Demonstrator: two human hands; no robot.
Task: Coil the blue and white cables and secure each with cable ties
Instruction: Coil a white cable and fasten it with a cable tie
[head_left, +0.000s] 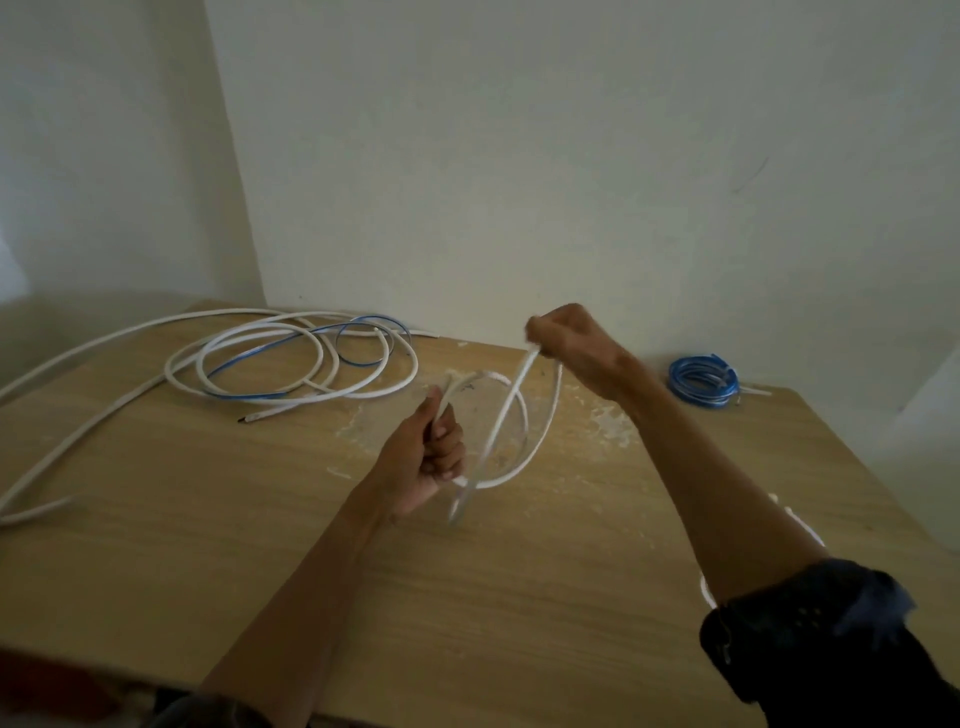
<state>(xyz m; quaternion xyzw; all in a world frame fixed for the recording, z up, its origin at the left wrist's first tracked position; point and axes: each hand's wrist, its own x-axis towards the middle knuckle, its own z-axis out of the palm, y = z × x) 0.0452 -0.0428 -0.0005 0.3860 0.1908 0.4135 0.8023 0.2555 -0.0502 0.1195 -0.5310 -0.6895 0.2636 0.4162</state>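
Above the middle of the wooden table (218, 545), my left hand (434, 457) is closed around one side of a small loop of white cable (511, 410). My right hand (569, 340) is raised further back and grips a strand of the same cable, which slants down toward the loop. The cable is blurred by motion. A loose pile of white cable (291, 384) mixed with a loose blue cable (363, 332) lies at the back left. A tight blue coil (704, 382) rests at the back right corner.
White cable (67, 436) trails off the table's left edge. Another bit of white cable (800, 525) shows behind my right forearm near the right edge. Pale crumbs or scuffs mark the tabletop centre. A white wall stands close behind the table.
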